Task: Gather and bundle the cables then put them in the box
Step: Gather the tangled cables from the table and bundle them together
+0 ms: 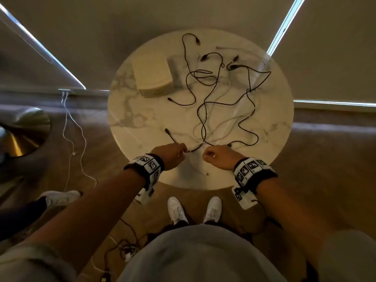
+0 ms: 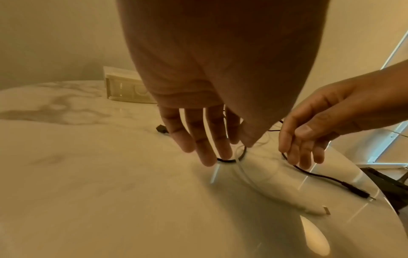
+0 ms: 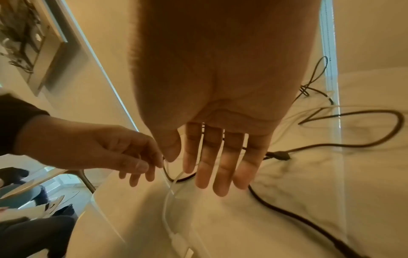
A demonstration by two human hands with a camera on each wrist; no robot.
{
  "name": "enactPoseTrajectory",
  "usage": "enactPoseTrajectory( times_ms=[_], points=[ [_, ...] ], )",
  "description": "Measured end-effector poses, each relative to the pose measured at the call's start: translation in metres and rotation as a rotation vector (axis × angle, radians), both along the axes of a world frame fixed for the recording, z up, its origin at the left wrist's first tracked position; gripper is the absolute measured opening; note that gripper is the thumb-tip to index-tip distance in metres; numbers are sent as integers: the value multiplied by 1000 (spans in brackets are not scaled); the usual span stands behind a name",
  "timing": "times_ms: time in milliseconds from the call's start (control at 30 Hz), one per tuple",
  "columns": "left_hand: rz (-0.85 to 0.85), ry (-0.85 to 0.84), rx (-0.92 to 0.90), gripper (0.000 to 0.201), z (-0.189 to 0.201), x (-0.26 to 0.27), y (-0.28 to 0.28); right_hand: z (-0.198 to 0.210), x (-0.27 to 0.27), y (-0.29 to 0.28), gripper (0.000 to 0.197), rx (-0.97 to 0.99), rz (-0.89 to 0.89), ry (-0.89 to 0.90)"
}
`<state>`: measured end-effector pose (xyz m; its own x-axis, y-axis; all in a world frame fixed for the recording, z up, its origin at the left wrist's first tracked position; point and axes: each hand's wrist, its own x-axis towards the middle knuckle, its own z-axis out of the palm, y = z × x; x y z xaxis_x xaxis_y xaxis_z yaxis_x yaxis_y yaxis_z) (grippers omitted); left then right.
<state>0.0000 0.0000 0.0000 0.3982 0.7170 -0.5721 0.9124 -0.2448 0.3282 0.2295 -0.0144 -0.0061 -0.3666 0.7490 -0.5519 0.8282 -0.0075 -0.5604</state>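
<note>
Black cables (image 1: 203,119) and thin white cables (image 1: 230,123) lie tangled across a round marble table (image 1: 142,123). A cream box (image 1: 152,74) (image 2: 123,90) sits at the table's far left. Both hands are at the near edge. My left hand (image 1: 175,153) (image 2: 212,139) (image 3: 123,153) pinches a black cable loop (image 2: 229,160) and a white cable (image 2: 253,179) (image 3: 165,209) between thumb and forefinger. My right hand (image 1: 215,157) (image 2: 309,139) (image 3: 220,165) hangs with relaxed straight fingers over another black cable (image 2: 320,176) (image 3: 287,214), holding nothing that I can see.
White cables (image 1: 69,135) trail over the floor at left, beside a brass lamp base (image 1: 22,135). More cables (image 1: 126,247) lie on the floor by my white shoes (image 1: 177,210). Another person's shoe (image 1: 61,197) is at the left.
</note>
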Motion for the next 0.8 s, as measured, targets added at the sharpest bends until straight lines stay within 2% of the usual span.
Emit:
enactPoseTrajectory(
  times_ms=[200,400,600,733,800],
  points=[
    [33,1,-11,36,-14,15,25,-11,3,6,25,-47,-120,41],
    [26,-9,-15,29,-31,25,36,-19,6,10,26,-87,-167,88],
    [1,-39,-34,28,-35,29,41,-27,3,4,21,-154,-316,179],
    [62,-211,-42,30,-25,29,44,-25,-6,1,22,-111,-333,193],
    [121,-328,-32,29,-15,27,45,-22,-12,-2,21,-133,-369,271]
  ],
)
